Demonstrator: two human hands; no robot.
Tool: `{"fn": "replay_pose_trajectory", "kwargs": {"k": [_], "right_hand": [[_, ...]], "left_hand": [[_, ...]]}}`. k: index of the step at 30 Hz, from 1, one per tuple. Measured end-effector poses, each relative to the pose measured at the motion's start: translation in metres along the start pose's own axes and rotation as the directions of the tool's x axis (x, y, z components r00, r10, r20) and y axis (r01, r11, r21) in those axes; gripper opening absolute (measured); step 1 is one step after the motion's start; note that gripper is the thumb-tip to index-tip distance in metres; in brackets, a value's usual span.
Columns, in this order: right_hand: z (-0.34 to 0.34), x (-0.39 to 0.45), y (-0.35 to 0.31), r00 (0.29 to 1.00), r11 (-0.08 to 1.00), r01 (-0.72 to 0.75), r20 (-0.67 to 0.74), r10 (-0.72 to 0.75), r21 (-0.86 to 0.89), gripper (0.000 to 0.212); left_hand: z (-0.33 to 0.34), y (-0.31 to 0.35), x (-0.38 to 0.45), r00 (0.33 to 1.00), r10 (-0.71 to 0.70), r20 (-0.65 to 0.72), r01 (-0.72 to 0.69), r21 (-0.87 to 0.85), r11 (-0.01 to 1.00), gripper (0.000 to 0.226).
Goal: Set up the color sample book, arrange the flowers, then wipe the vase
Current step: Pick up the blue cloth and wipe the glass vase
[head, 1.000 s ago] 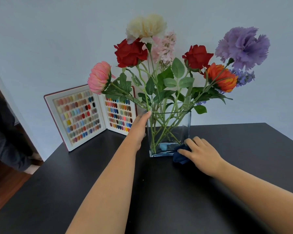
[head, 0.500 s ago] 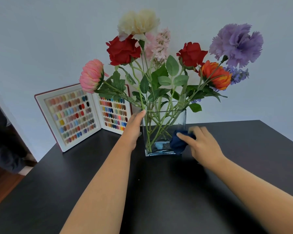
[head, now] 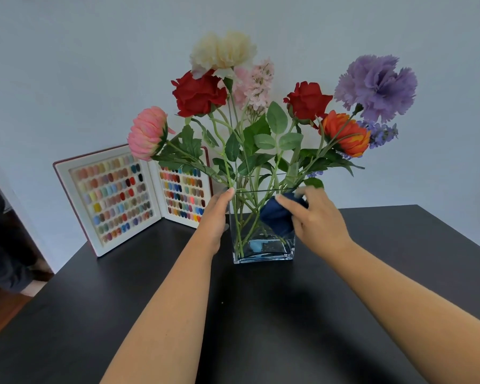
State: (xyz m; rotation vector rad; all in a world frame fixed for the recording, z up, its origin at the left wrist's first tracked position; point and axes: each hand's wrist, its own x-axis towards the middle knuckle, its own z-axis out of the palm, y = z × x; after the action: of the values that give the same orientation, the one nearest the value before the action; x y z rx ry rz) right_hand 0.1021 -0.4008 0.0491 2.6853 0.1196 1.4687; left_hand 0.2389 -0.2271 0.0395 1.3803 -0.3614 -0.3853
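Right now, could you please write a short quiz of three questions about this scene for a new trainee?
1. True or false: the color sample book lies flat and closed on the table.
2. Which hand presses the dark blue cloth against the glass vase? A) left hand B) right hand
3. Fill in: the flower furthest to the viewer's left is ____ in color.

Key: 1. False, it stands open and upright. 2. B. 3. Pink.
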Motion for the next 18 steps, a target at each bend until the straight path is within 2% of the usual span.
{"fn": "replay_pose_trajectory", "kwargs": {"k": [4, 7, 8, 10, 14, 16, 18], "right_hand": [[0.020, -0.029, -0.017, 0.981, 0.992, 0.123, 0.155, -0.117, -0.033, 0.057], [0.027, -0.047, -0.025, 0.913, 0.963, 0.265, 0.335, -0.232, -0.057, 0.062], [0.025, -0.046, -0.025, 0.903, 0.957, 0.285, 0.350, -0.249, -0.054, 0.062], [0.020, -0.031, -0.023, 0.931, 0.970, 0.243, 0.287, -0.227, -0.021, 0.058], [0.010, 0.019, -0.021, 0.995, 0.997, 0.072, 0.061, -0.074, 0.028, 0.048], [0.011, 0.025, -0.027, 0.998, 0.997, 0.058, 0.016, -0.059, 0.043, 0.047], [0.018, 0.018, -0.035, 0.996, 0.996, 0.084, 0.030, -0.085, 0.030, 0.048]], "left_hand": [[0.000, 0.002, -0.001, 1.000, -0.003, 0.001, 0.003, 0.013, 1.000, 0.081], [0.000, 0.004, -0.001, 1.000, -0.013, 0.001, 0.013, 0.018, 1.000, 0.084], [0.000, 0.003, -0.001, 1.000, -0.011, 0.003, 0.011, 0.019, 1.000, 0.085], [-0.001, 0.003, -0.001, 1.000, -0.005, 0.008, 0.005, 0.020, 1.000, 0.087], [0.000, 0.004, -0.002, 1.000, 0.004, 0.005, -0.004, 0.024, 1.000, 0.087], [-0.001, 0.003, -0.002, 1.000, -0.001, -0.004, 0.001, 0.011, 1.000, 0.081], [-0.001, 0.003, -0.002, 1.000, -0.004, -0.009, 0.004, 0.006, 1.000, 0.075]]}}
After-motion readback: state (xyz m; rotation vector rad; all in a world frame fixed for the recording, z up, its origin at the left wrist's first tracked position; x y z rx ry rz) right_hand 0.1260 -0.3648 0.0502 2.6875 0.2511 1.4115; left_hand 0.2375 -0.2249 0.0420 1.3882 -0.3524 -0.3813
